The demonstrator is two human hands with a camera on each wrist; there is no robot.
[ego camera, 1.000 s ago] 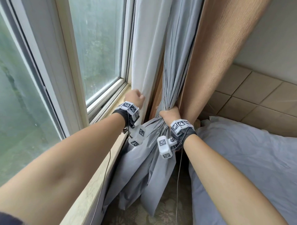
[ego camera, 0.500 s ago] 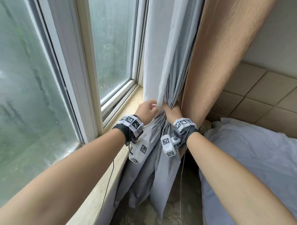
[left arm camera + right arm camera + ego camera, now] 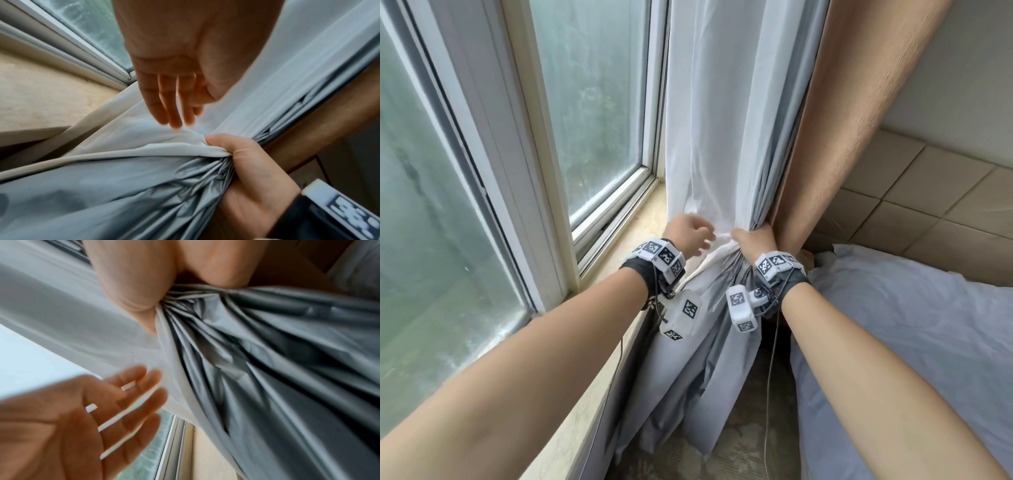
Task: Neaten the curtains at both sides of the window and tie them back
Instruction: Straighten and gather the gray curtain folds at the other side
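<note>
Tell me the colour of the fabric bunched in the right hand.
Silvery grey lining with white sheer, clearest in the left wrist view.

Both forearms are showing bare. Each wrist is wearing a dark grey-black fabric wristband (image 3: 637, 274), and a white band of blocks printed with black-and-white square markers (image 3: 659, 255) is sitting on top of it. A white boxy camera housing (image 3: 681, 317) bearing the same markers is hanging under the left wrist, and another (image 3: 741, 308) is hanging under the right wrist on a metal screw fitting (image 3: 756, 293). A thin dark cable (image 3: 770, 370) is trailing down from the right unit.
</note>
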